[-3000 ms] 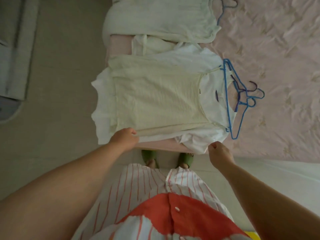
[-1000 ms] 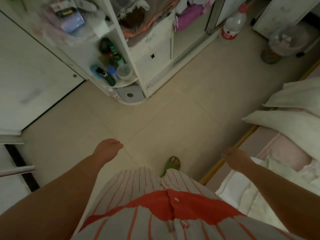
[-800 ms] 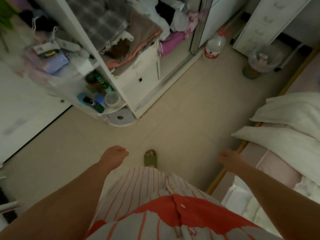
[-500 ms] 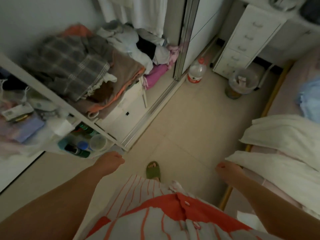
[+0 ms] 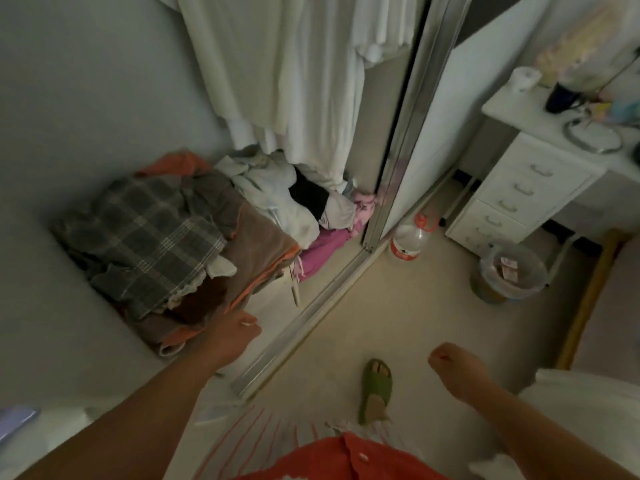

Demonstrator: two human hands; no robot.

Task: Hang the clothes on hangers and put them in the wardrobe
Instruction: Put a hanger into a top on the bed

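The wardrobe stands open ahead, its sliding door frame [image 5: 398, 161] running down the middle of the view. White garments [image 5: 294, 74] hang inside it. Below them lies a heap of folded clothes [image 5: 162, 244], plaid grey and brown with orange edges. My left hand [image 5: 232, 336] reaches out with fingers extended to the front edge of that heap and holds nothing. My right hand [image 5: 457, 368] hangs over the floor with loosely curled fingers, also holding nothing. White bedding [image 5: 581, 410] shows at the lower right. No hanger is in view.
A plastic bottle with a red label [image 5: 410, 239] stands by the door track [image 5: 304, 323]. A bin [image 5: 509, 271] sits beside a white drawer unit [image 5: 519, 192]. A wooden bed edge [image 5: 588, 299] runs along the right. My green slipper [image 5: 375, 389] is on the tiled floor.
I turned from the bed with its shirts and hangers toward the wardrobe. My left hand has stretched forward to the clothes heap. My right hand stayed low at my side.
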